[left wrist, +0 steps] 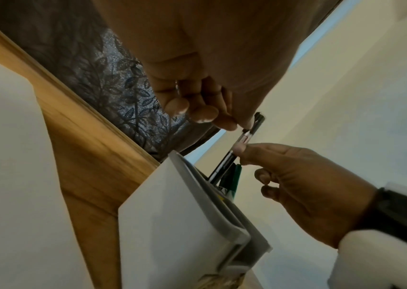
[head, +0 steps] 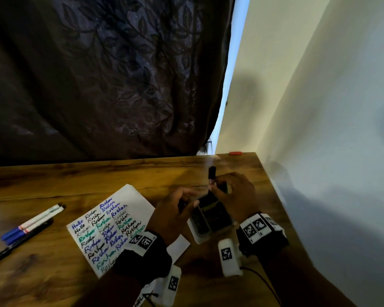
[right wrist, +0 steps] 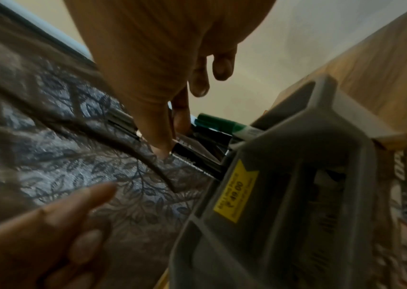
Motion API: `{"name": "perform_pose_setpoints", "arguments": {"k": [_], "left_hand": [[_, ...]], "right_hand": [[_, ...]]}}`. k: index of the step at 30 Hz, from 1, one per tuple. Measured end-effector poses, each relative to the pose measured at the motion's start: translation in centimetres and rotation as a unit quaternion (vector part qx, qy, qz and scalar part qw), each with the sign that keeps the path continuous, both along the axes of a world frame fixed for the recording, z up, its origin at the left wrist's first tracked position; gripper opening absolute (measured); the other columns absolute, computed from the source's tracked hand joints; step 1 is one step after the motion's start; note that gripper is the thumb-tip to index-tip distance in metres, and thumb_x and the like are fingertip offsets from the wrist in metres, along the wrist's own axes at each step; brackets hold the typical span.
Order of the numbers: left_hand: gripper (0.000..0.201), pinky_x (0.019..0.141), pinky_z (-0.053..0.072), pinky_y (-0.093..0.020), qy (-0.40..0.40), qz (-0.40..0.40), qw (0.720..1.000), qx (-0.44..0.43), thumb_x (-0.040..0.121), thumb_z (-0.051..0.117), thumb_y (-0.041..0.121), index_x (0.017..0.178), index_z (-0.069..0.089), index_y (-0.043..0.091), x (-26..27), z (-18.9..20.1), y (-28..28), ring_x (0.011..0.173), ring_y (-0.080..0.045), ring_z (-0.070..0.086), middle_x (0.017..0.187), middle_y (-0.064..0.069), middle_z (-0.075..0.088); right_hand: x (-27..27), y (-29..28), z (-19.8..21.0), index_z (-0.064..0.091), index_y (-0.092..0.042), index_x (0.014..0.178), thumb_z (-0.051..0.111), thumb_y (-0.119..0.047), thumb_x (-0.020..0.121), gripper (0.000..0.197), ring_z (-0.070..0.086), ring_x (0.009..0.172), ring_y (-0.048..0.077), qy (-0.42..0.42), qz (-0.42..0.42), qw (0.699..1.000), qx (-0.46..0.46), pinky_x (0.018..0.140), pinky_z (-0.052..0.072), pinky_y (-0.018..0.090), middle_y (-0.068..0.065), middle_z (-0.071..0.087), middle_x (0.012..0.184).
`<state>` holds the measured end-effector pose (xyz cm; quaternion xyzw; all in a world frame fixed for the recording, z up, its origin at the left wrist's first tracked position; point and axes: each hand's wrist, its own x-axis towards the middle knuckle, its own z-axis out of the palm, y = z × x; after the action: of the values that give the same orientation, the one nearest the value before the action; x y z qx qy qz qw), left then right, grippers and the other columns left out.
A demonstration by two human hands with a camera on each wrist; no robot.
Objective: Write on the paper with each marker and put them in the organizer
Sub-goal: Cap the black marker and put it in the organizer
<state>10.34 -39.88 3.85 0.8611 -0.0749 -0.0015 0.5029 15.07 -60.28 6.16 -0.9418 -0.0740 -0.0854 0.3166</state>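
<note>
A grey compartmented organizer stands on the wooden table, right of the written-on paper. My right hand pinches a black marker that stands upright, its lower end in the organizer's far compartment. The same pinch shows in the left wrist view, with thumb and forefinger on the black marker. A green marker and other dark ones sit in that compartment. My left hand is beside the organizer's left wall, fingers loosely curled and holding nothing. Whether its thumb touches the rim is unclear.
Two blue-capped markers and a black pen lie at the table's left. A dark leaf-patterned curtain hangs behind the table. A pale wall runs along its right edge. A small red object sits at the far corner.
</note>
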Motion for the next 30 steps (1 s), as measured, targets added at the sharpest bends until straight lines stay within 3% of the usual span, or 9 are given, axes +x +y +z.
{"name": "perform_pose_setpoints", "arguments": {"k": [3,9,16,20,22,25,27,30], "left_hand": [[0.021,0.072,0.059,-0.034,0.003,0.007,1.000,0.013,0.093,0.056,0.049,0.111,0.057,0.039,0.0,-0.2,0.3,0.080,0.000,0.065,0.090,0.013,0.068],[0.020,0.073,0.057,-0.030,0.005,0.028,0.999,0.034,0.093,0.058,0.043,0.110,0.059,0.033,-0.1,-0.8,0.7,0.078,0.001,0.063,0.087,0.015,0.064],[0.015,0.074,0.059,-0.037,0.009,0.016,0.999,0.039,0.093,0.056,0.047,0.107,0.054,0.043,0.0,-1.4,0.6,0.082,-0.003,0.066,0.092,0.010,0.067],[0.012,0.073,0.059,-0.037,0.006,0.011,0.999,0.042,0.094,0.057,0.044,0.105,0.053,0.044,-0.2,-1.0,0.8,0.080,-0.002,0.065,0.089,0.010,0.068],[0.011,0.070,0.058,-0.029,-0.005,0.010,0.999,0.049,0.094,0.057,0.043,0.104,0.053,0.044,-0.4,-0.6,1.1,0.076,0.001,0.064,0.086,0.011,0.067],[0.016,0.064,0.046,-0.009,-0.019,0.015,0.998,0.058,0.094,0.057,0.041,0.109,0.057,0.034,-0.9,0.0,1.9,0.077,0.011,0.059,0.080,0.016,0.062],[0.019,0.066,0.045,-0.008,-0.021,0.022,0.997,0.069,0.094,0.057,0.041,0.111,0.058,0.033,-1.5,0.0,3.0,0.080,0.009,0.059,0.083,0.017,0.063],[0.018,0.073,0.049,-0.015,-0.014,0.040,0.995,0.095,0.095,0.056,0.041,0.111,0.058,0.036,-2.5,-0.5,5.3,0.082,0.003,0.060,0.089,0.017,0.065]], "right_hand": [[0.7,0.2,-2.0,0.073,-0.040,0.091,0.063,-0.060,0.075,0.027,0.044,0.103,0.016,0.004,-0.013,0.998,-0.063,0.086,0.043,0.040,-0.010,0.051,0.107],[0.6,0.2,-2.7,0.072,-0.045,0.092,0.065,-0.064,0.073,0.028,0.036,0.106,0.015,0.016,-0.022,0.993,-0.117,0.088,0.025,0.035,-0.012,0.040,0.114],[-0.2,-0.5,-2.3,0.068,-0.041,0.094,0.066,-0.063,0.070,0.032,0.039,0.110,0.015,0.031,-0.024,0.996,-0.084,0.091,0.028,0.036,-0.011,0.041,0.117],[-0.6,-0.8,-1.3,0.066,-0.041,0.096,0.068,-0.061,0.068,0.035,0.041,0.115,0.017,0.016,-0.040,0.998,-0.034,0.097,0.038,0.048,-0.011,0.041,0.120],[-0.8,-0.8,-0.7,0.064,-0.040,0.101,0.068,-0.062,0.068,0.040,0.040,0.119,0.018,0.004,-0.047,0.999,-0.016,0.098,0.041,0.052,-0.011,0.040,0.123],[-1.1,0.0,0.4,0.060,-0.042,0.103,0.069,-0.062,0.069,0.040,0.040,0.121,0.018,-0.016,-0.036,0.999,0.002,0.098,0.041,0.053,-0.012,0.039,0.126],[-1.3,1.2,1.0,0.058,-0.043,0.102,0.069,-0.061,0.071,0.038,0.040,0.119,0.016,-0.041,-0.020,0.999,0.008,0.098,0.040,0.052,-0.014,0.038,0.124],[-2.0,3.6,1.7,0.060,-0.042,0.103,0.070,-0.057,0.075,0.034,0.038,0.119,0.013,-0.057,0.000,0.998,-0.002,0.098,0.033,0.044,-0.011,0.041,0.126]]}}
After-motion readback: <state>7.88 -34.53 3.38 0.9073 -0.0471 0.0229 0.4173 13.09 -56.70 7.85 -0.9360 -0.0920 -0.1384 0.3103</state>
